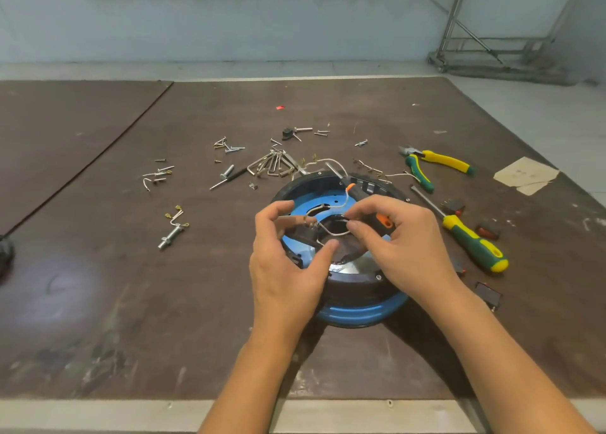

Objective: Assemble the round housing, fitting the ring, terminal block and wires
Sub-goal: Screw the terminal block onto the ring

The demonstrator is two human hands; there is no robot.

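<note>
A round blue housing [357, 312] with a black ring [352, 287] on top lies on the brown board in the middle of the head view. Inside it a blue plate [303, 208] has a dark opening at its centre. My left hand [288, 263] holds a dark terminal block [303, 233] over that opening, fingers curled round it. My right hand [400, 240] pinches a white wire [333, 232] that loops from the block. Another white wire [344, 201] runs up to an orange tip at the housing's far rim.
Screws, bolts and bent metal clips [273, 165] lie scattered behind the housing. Green-yellow pliers [433, 166] and a matching screwdriver [472, 240] lie to the right, with small dark switches [488, 294] near them. More wire lugs and a bolt [172, 233] lie to the left.
</note>
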